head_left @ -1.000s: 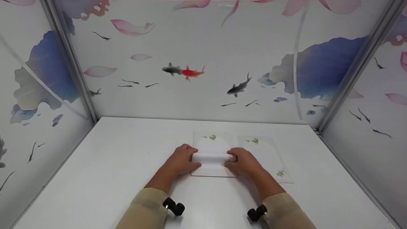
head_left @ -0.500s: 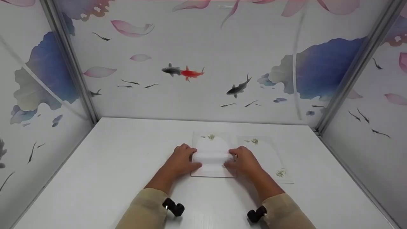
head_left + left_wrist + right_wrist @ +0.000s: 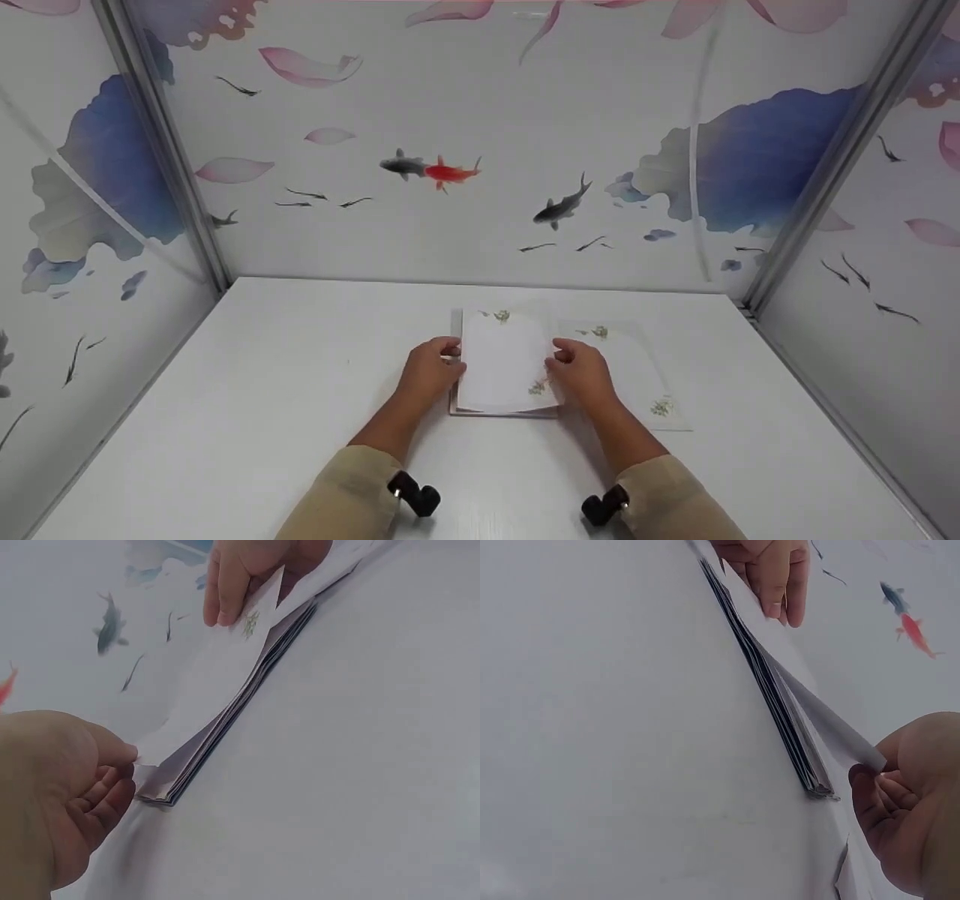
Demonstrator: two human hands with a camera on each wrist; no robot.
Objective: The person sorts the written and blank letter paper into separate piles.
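A white sheet of paper (image 3: 502,364) with small printed green flowers at its top and lower right spans the space between my hands. My left hand (image 3: 429,369) pinches its left edge, and my right hand (image 3: 583,369) pinches its right edge. Below the sheet lies a stack of paper (image 3: 225,727), its layered dark edges showing in both wrist views. The sheet's near edge is lifted off the stack, as the right wrist view shows at the raised corner beside my right thumb.
Another flower-printed sheet (image 3: 619,375) lies flat to the right, partly behind my right hand. The white table (image 3: 285,375) is bounded by a back wall (image 3: 480,247) and side walls painted with fish and petals.
The paper was curled into a roll-like bulge between my hands; now it is spread out nearly flat. My fingers have shifted to its side edges, slightly farther apart.
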